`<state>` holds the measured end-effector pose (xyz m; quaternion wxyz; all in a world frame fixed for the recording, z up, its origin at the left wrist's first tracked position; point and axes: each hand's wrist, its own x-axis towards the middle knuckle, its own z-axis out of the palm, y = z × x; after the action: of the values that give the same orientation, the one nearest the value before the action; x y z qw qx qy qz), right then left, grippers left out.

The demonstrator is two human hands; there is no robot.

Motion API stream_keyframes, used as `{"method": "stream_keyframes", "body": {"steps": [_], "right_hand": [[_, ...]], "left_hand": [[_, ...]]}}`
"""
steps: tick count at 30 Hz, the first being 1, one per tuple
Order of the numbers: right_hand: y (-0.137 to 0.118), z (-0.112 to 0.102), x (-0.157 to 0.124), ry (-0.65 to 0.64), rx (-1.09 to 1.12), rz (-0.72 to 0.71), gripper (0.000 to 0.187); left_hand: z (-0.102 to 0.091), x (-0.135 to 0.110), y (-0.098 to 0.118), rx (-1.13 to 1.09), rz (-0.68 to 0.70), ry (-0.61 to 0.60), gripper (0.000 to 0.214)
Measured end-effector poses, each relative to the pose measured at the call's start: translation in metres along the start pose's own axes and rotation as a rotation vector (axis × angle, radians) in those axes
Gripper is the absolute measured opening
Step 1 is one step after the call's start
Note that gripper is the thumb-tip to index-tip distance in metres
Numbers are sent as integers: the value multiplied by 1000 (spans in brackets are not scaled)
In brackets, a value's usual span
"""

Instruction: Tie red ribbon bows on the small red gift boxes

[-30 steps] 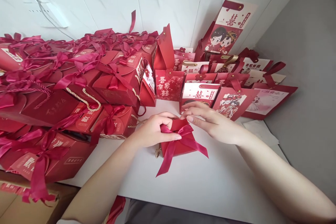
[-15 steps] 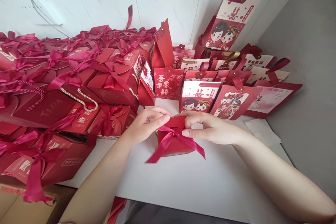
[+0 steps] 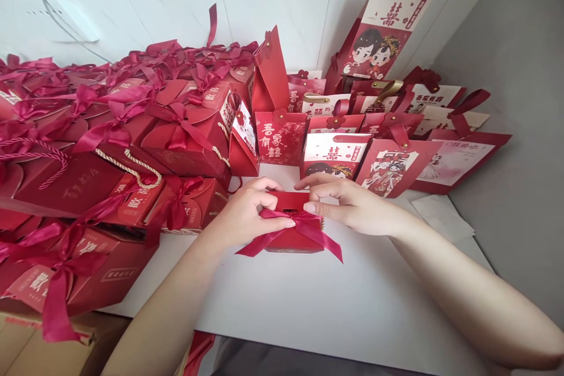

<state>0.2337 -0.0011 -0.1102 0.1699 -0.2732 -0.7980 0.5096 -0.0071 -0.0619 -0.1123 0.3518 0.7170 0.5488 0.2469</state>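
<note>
A small red gift box (image 3: 294,242) stands on the white table, with a magenta ribbon (image 3: 324,237) tied in a bow across its front. Both tails of the ribbon hang outward to the lower left and lower right. My left hand (image 3: 251,211) is closed at the bow's left side, its thumb lying across the ribbon near the knot. On the other side, my right hand (image 3: 348,202) has curled fingers, its thumb and forefinger together at the bow's upper right. The far side of the box is hidden behind my fingers.
Many red boxes with bows (image 3: 185,129) are stacked on the left. Upright printed wedding gift bags (image 3: 388,167) stand behind and to the right. White paper (image 3: 443,215) lies at the right, near the grey wall. A cardboard carton (image 3: 48,346) sits at the lower left.
My left thumb has come down from the box top onto the ribbon near the knot. The hands have drawn slightly apart at the top, showing more of the box's upper face.
</note>
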Motion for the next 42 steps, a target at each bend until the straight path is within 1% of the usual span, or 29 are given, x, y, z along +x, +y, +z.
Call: {"method": "stream_keyframes", "body": {"steps": [3, 5, 7, 9, 12, 14, 17, 20, 23, 27, 29, 32, 36, 39, 42], "right_hand": [[2, 2, 2, 39, -35, -62, 36], [4, 3, 4, 21, -31, -92, 34], [6, 3, 7, -3, -34, -112, 34], [7, 3, 8, -26, -43, -116, 34], [5, 2, 8, -31, -57, -97, 36], [4, 3, 7, -11, -66, -84, 38], [3, 3, 5, 7, -54, -68, 39], [2, 2, 5, -3, -1, -67, 36], [0, -1, 4, -24, 28, -84, 38], [-3, 0, 4, -11, 85, -74, 35], [-4, 2, 4, 9, 117, -60, 35], [-2, 3, 5, 1, 135, -51, 36], [2, 4, 6, -6, 105, -23, 35], [4, 4, 7, 8, 78, -23, 36], [5, 3, 6, -11, 71, -44, 40]], "left_hand": [[-1, 0, 0, 5, -2, -17, 51], [-3, 0, 0, -6, -5, -32, 50], [-5, 0, -1, -37, -15, -60, 42], [-8, 1, -2, -65, -17, -87, 35], [-11, 1, -4, -112, -13, -123, 35], [-11, 1, -3, -167, -36, -123, 34], [-8, 2, -1, -222, -77, -87, 36], [-6, 2, 1, -257, -85, -65, 43], [-6, 3, -1, -287, -81, -56, 47], [0, 3, -1, -188, -104, 45, 50], [5, 3, -1, -115, -76, 85, 51], [9, 3, 1, -78, -11, 76, 47], [7, 3, 4, -91, 71, 55, 24], [5, 1, 5, -69, 61, -6, 20], [5, 1, 4, -57, 41, -15, 20]]}}
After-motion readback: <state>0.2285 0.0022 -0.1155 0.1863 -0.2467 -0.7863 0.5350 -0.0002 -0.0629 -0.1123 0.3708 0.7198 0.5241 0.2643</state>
